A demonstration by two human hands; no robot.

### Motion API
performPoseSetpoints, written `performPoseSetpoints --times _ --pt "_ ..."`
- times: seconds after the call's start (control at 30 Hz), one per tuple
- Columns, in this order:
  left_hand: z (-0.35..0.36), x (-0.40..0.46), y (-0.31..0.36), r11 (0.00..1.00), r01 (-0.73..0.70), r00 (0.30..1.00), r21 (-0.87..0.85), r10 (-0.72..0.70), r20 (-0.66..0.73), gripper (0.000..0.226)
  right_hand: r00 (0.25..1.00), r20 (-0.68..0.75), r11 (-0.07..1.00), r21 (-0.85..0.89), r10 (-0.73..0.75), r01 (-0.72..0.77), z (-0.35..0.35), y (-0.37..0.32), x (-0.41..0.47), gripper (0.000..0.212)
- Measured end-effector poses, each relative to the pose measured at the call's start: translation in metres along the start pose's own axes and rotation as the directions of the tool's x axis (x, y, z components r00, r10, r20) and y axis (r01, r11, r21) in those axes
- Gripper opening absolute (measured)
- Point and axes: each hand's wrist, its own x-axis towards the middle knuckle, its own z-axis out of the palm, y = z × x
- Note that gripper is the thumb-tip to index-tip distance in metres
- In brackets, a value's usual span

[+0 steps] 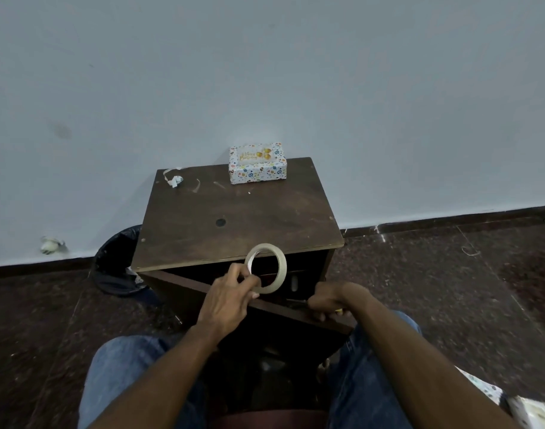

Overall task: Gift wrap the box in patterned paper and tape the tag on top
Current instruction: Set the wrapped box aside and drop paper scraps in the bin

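The box [257, 163], already wrapped in white paper dotted with coloured shapes, lies at the far edge of the dark wooden surface [234, 218], close against the pale wall. A tag [254, 155] with gold lettering and balloons lies flat on top of the box. Left of the box, near the far left corner of the surface, sit curled paper scraps [173, 179].

Nearer than the box, just past the front edge of the surface, the left hand [231, 297] pinches a roll of clear tape [266, 268], held upright with its ring open to the camera. To the right of the roll, the right hand [330, 301] is curled over the top edge of the open drawer [234, 294], fingers closed on it. A black bin [116, 264] stands on the floor left of the surface.
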Motion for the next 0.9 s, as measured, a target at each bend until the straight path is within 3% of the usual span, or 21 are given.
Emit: performPoseSetpoints --times 0.1,0.17,0.2,0.27,0.33,0.4,0.5,0.63,0.7,0.8,0.9 --pt "0.004 -0.002 -0.007 1.0 -0.012 0.998 0.002 0.012 0.067 0.026 0.998 0.057 0.997 0.075 -0.009 0.004 0.001 0.005 0.001 0.022" --pt "0.005 -0.003 -0.011 0.997 -0.062 0.993 0.039 0.058 0.105 0.025 0.999 0.037 0.967 0.254 -0.013 0.003 0.001 0.01 0.006 0.02" --pt "0.004 -0.002 -0.011 0.995 -0.08 0.988 0.054 0.071 0.138 0.022 1.0 0.018 0.915 0.404 -0.02 0.012 0.001 0.013 0.009 0.018" --pt "0.003 0.001 -0.009 0.994 -0.069 0.976 0.082 0.051 0.21 0.022 0.997 -0.052 0.702 0.708 -0.062 0.08 0.001 0.015 0.014 0.03" --pt "-0.001 0.005 -0.007 0.992 -0.061 0.962 0.115 0.028 0.273 0.026 0.983 -0.15 0.517 0.836 -0.104 0.182 0.001 0.011 0.017 0.046" --pt "-0.006 0.011 -0.005 0.99 -0.07 0.948 0.126 0.027 0.317 0.027 0.967 -0.235 0.528 0.812 -0.096 0.25 0.004 0.0 0.018 0.046" --pt "-0.01 0.016 -0.004 0.99 -0.084 0.927 0.116 0.034 0.374 0.027 0.95 -0.307 0.569 0.793 0.06 0.22 0.014 -0.014 0.027 0.025" --pt "-0.009 0.013 -0.01 0.987 0.112 0.942 -0.115 -0.069 0.327 0.048 0.964 -0.147 0.376 0.925 0.222 0.055 0.025 -0.006 0.048 0.008" --pt "0.0 0.009 -0.011 0.999 0.047 0.944 -0.011 -0.041 0.326 0.046 0.96 -0.073 0.266 0.964 0.272 -0.002 0.024 0.003 0.064 0.007" --pt "0.005 0.005 -0.008 0.993 -0.027 0.94 0.118 -0.015 0.341 0.067 0.955 -0.018 0.128 0.991 0.295 -0.021 0.015 0.008 0.091 0.007" --pt "0.0 0.014 -0.015 0.99 -0.071 0.893 0.122 0.008 0.45 0.057 0.967 0.013 0.024 1.0 0.254 -0.02 0.004 0.002 0.12 0.021"
